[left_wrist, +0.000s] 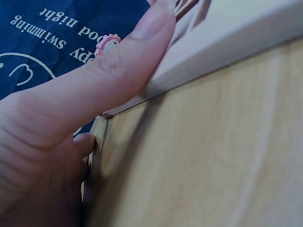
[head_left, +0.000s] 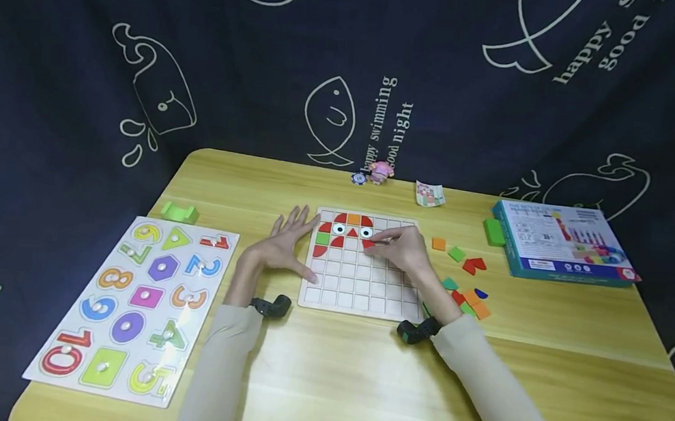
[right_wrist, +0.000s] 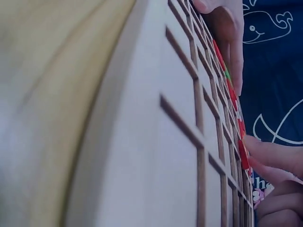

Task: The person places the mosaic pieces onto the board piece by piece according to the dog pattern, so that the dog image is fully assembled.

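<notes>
With the left hand (head_left: 283, 244) holding nothing, fingers spread at the board (head_left: 347, 284)'s nine o'clock edge, the right hand (head_left: 401, 250), fingers nearly closed, pinches a red piece (head_left: 367, 244) at the eye tile (head_left: 366, 232)'s six o'clock, best squared before pressing.

The pale yellow, wood-grained tabletop (head_left: 332, 381) looks smooth and faintly glossy; the square white gridded board (head_left: 347, 285), matt wood; the navy printed curtain (head_left: 251, 92), soft matt cloth.
</notes>
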Tool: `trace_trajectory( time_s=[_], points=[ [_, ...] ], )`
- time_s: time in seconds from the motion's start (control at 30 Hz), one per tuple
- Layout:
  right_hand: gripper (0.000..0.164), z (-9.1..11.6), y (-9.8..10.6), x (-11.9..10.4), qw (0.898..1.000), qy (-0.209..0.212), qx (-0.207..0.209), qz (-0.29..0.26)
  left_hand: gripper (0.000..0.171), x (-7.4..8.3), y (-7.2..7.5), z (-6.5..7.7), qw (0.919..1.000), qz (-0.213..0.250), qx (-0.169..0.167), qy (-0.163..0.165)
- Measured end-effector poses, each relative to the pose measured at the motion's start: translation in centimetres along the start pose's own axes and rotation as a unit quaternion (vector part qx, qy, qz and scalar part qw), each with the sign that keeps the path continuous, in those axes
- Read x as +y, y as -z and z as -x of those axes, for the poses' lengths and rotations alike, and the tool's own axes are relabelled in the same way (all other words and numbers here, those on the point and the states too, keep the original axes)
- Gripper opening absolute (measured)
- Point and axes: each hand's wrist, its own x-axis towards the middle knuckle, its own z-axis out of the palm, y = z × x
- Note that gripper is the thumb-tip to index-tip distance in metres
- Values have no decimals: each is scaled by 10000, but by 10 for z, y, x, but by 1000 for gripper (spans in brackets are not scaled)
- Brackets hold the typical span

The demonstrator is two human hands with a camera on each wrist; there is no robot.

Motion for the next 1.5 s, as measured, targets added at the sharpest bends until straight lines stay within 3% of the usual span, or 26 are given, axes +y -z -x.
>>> trace_trajectory(
  time_s=[0.43,0.63,0.83,0.97,1.1,1.33,1.5],
  points=[
    [22,-5,3,0,9998,-32,-199,-51,131,5,1,-1,10000,31,-22,-63],
    [30,8,25,12,9980,293,-557,-27,133,6,1,-1,9999,92,-42,-76],
    [32,32,73,40,9977,282,-258,566,134,1,0,-1,10000,76,-41,-37],
    [37,48,101,67,9976,95,-206,656,134,0,0,0,10000,79,-39,-43],
    [44,58,121,92,9969,62,196,755,133,-1,1,1,9999,157,-28,-26],
    [53,56,135,110,9933,-336,634,911,133,-2,1,1,9998,198,-15,-15],
    [41,52,134,108,9885,-359,943,1128,132,-1,0,0,9998,202,-22,-42]
  ],
)
